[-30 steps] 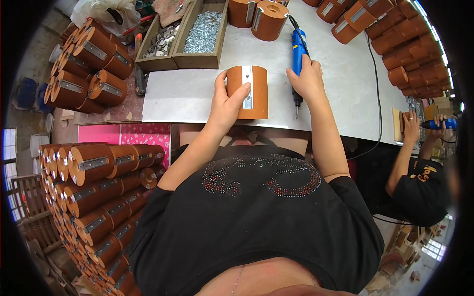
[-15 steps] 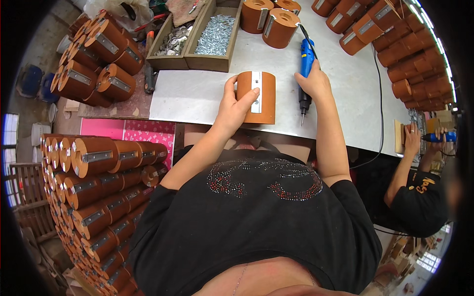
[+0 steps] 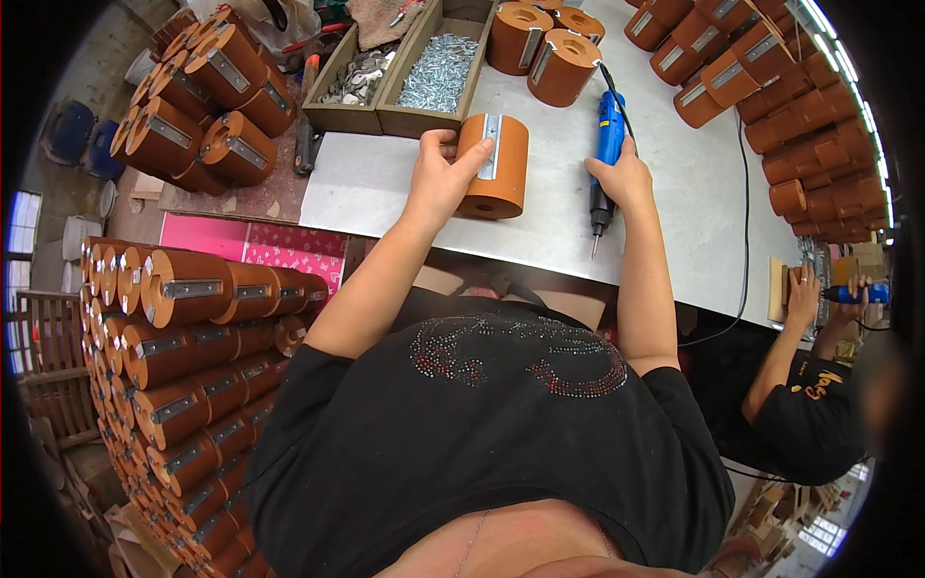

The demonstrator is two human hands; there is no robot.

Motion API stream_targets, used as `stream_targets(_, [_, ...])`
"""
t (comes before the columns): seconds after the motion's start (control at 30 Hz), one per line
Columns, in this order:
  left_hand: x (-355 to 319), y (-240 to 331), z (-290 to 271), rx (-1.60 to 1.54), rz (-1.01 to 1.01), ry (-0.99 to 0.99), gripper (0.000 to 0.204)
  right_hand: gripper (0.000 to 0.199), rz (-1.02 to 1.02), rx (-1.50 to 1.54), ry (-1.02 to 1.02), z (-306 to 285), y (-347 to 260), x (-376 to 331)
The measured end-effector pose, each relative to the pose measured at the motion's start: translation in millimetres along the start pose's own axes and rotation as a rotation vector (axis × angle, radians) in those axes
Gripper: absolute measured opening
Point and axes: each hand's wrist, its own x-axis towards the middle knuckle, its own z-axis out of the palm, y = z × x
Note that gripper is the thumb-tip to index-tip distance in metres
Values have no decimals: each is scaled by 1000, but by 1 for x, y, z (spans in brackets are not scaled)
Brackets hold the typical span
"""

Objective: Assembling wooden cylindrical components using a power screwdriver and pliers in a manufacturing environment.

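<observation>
My left hand (image 3: 445, 175) grips a brown wooden-looking cylinder (image 3: 511, 166) on the work table. A metal strip plate (image 3: 492, 154) runs lengthwise along the cylinder's upper side, and my thumb presses on it. The cylinder is tilted so that its near end, with a hole in it, partly shows. To the right, my right hand (image 3: 628, 179) is closed around a blue and black electric screwdriver (image 3: 609, 140). Its bit points down toward the table's near edge, apart from the cylinder. A cord leads off from the screwdriver's far end.
Wooden trays of screws (image 3: 439, 72) and small metal parts (image 3: 360, 79) stand beyond my left hand. Similar cylinders (image 3: 565, 69) stand behind the screwdriver. More are stacked at left (image 3: 183, 289) and far right (image 3: 829, 154). A co-worker (image 3: 805, 385) sits at right; a cord (image 3: 747, 222) crosses the table.
The cylinder has moved slightly away and left in my left hand and tipped, showing its near end. The right hand keeps hold of the screwdriver. The view has shifted a little.
</observation>
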Motion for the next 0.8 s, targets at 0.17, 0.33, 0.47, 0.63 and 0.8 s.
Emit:
stream_targets(0.17, [-11,-4,1,15,56,-9,69,91,17,25,-4,-2,-1,-1])
stream_targets(0.33, [-27,5,-1,115,84,-32,69,90,26,29,-10,-3,-1,1])
stream_targets(0.47, [-29,0,2,228,160,-66,69,83,28,90,3,-3,4,5])
stream_targets(0.63, [-30,1,2,138,122,-117,63,56,65,819,-105,-7,25,2])
stream_targets(0.8, [-24,-4,-3,167,198,-103,55,48,-34,1402,103,-15,28,-23])
